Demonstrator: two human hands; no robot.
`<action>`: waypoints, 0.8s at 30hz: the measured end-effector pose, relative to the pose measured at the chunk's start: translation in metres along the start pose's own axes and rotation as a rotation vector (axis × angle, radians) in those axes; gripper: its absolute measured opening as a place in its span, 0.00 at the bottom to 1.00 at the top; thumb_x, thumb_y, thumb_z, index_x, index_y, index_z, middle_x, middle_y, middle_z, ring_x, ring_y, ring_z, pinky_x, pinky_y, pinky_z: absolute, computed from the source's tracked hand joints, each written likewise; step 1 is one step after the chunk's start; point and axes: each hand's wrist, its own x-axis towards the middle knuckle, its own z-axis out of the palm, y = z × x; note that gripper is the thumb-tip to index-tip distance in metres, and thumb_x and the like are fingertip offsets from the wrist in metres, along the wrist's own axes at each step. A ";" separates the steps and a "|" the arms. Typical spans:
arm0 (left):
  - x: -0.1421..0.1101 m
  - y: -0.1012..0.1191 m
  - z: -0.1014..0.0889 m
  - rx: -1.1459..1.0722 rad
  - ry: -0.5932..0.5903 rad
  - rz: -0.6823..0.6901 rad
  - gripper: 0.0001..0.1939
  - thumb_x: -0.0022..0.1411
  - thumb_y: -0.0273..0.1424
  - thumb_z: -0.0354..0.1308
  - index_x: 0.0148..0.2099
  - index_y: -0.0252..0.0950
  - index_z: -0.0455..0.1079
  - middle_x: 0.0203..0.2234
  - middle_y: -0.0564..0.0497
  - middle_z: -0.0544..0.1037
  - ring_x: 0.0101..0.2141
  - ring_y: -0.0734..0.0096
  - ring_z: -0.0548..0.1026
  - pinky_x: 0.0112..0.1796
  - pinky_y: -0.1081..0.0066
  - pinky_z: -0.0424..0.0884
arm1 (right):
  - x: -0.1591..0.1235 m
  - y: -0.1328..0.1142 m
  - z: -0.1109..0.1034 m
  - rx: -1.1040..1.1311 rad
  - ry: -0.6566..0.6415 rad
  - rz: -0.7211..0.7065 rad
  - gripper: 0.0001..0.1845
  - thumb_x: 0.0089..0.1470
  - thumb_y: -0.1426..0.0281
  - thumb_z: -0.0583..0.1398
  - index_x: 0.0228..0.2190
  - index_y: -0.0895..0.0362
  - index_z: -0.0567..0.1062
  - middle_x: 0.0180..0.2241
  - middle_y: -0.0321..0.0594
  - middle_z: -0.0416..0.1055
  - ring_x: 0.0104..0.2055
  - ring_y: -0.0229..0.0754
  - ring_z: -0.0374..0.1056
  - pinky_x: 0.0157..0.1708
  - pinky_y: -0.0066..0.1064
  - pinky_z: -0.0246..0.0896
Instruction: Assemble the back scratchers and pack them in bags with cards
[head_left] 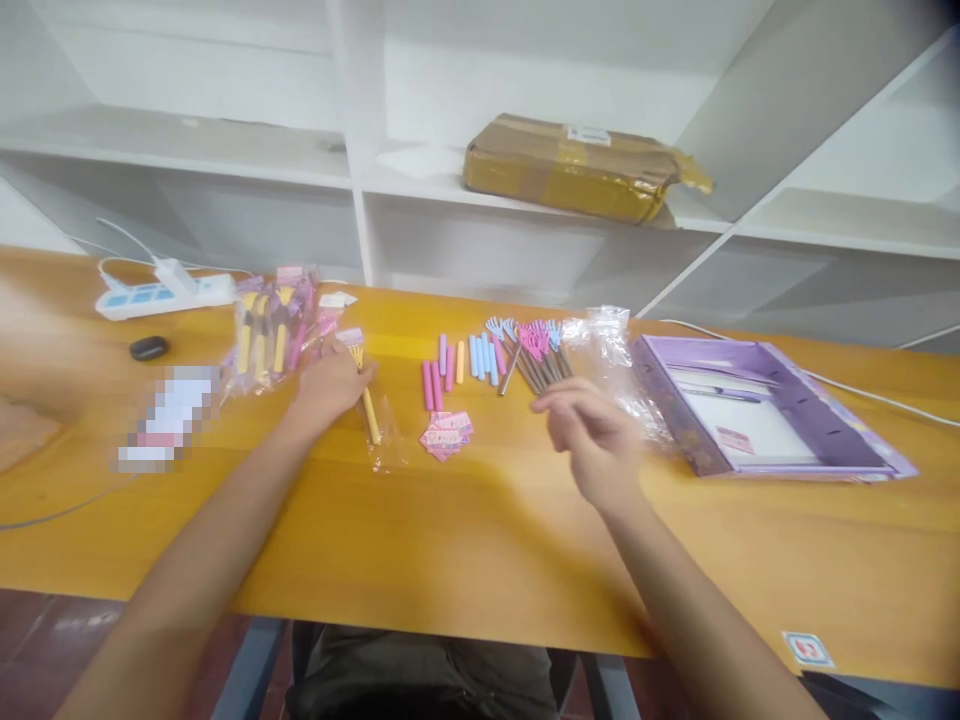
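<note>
My left hand (330, 382) is closed at the upper end of a yellow back scratcher (371, 415) in a clear bag; part of the grip is hidden. More bagged back scratchers (261, 335), yellow and pink, lie just beyond that hand. Hovering over the table, my right hand (592, 435) has its fingers loosely bent, with nothing visible in them. Near its fingertips are several metal back scratchers (536, 355) with pink and blue claw heads. Between the hands lie coloured handle sleeves (480, 357) in pink, blue, purple and orange, and pink printed cards (446, 435).
A purple box (720, 465) and clear plastic bags (611, 350) are on the right. At left are a power strip (165, 293), a black oval object (148, 347) and a blurred-out item (169, 420). A taped carton (570, 170) rests on the shelf behind.
</note>
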 end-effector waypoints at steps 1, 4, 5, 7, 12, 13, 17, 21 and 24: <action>0.003 0.003 0.004 -0.001 0.044 -0.010 0.36 0.71 0.49 0.57 0.66 0.22 0.63 0.61 0.19 0.72 0.60 0.31 0.75 0.55 0.47 0.75 | -0.004 0.005 0.011 0.044 -0.046 0.035 0.16 0.73 0.64 0.60 0.34 0.52 0.83 0.34 0.41 0.78 0.32 0.40 0.71 0.27 0.32 0.62; 0.011 0.011 0.007 -0.094 0.123 -0.052 0.36 0.66 0.38 0.63 0.68 0.21 0.59 0.62 0.20 0.71 0.64 0.33 0.71 0.60 0.48 0.71 | -0.016 0.021 0.041 0.101 -0.191 0.101 0.16 0.72 0.64 0.59 0.34 0.54 0.83 0.34 0.41 0.78 0.30 0.39 0.69 0.27 0.32 0.60; 0.011 0.013 0.006 -0.199 0.106 -0.060 0.35 0.64 0.35 0.63 0.67 0.23 0.59 0.61 0.22 0.73 0.63 0.35 0.73 0.60 0.50 0.72 | -0.019 0.024 0.048 0.101 -0.226 0.096 0.15 0.72 0.64 0.59 0.34 0.54 0.82 0.34 0.41 0.78 0.30 0.39 0.68 0.27 0.32 0.60; 0.003 0.018 0.000 -0.480 -0.022 -0.063 0.30 0.63 0.31 0.61 0.64 0.27 0.63 0.54 0.29 0.79 0.55 0.43 0.79 0.53 0.54 0.77 | -0.024 0.027 0.057 0.087 -0.273 0.054 0.13 0.71 0.67 0.59 0.35 0.54 0.81 0.34 0.41 0.77 0.30 0.39 0.68 0.29 0.32 0.60; -0.062 0.042 -0.003 -0.945 -0.599 0.082 0.19 0.68 0.37 0.56 0.58 0.36 0.68 0.21 0.53 0.77 0.19 0.66 0.74 0.21 0.72 0.68 | -0.029 0.031 0.063 0.025 -0.179 -0.001 0.05 0.71 0.70 0.58 0.44 0.53 0.74 0.36 0.38 0.70 0.28 0.37 0.64 0.29 0.32 0.61; -0.079 0.049 0.000 -1.033 -0.806 0.117 0.23 0.69 0.42 0.58 0.60 0.37 0.66 0.18 0.55 0.75 0.16 0.68 0.71 0.18 0.73 0.65 | -0.031 0.033 0.065 0.028 -0.148 -0.020 0.03 0.70 0.70 0.59 0.45 0.53 0.72 0.35 0.38 0.68 0.28 0.37 0.63 0.28 0.31 0.61; -0.132 0.070 0.015 -1.241 -1.118 0.177 0.38 0.72 0.58 0.54 0.71 0.39 0.55 0.14 0.59 0.72 0.11 0.71 0.64 0.14 0.78 0.58 | -0.045 0.043 0.069 -0.056 -0.190 -0.143 0.06 0.69 0.68 0.64 0.44 0.52 0.71 0.39 0.40 0.71 0.28 0.36 0.64 0.27 0.31 0.62; -0.147 0.069 0.024 -1.329 -1.179 0.238 0.37 0.73 0.55 0.57 0.71 0.37 0.54 0.16 0.59 0.74 0.12 0.74 0.64 0.16 0.78 0.61 | -0.057 0.047 0.066 -0.134 -0.268 -0.146 0.06 0.69 0.67 0.64 0.46 0.52 0.74 0.43 0.44 0.75 0.37 0.40 0.73 0.33 0.32 0.68; -0.146 0.061 0.028 -1.354 -1.174 0.261 0.30 0.73 0.54 0.58 0.62 0.35 0.62 0.18 0.58 0.74 0.14 0.75 0.65 0.18 0.77 0.62 | -0.061 0.046 0.064 -0.174 -0.299 -0.136 0.09 0.69 0.69 0.65 0.49 0.52 0.74 0.45 0.45 0.77 0.39 0.40 0.75 0.34 0.31 0.71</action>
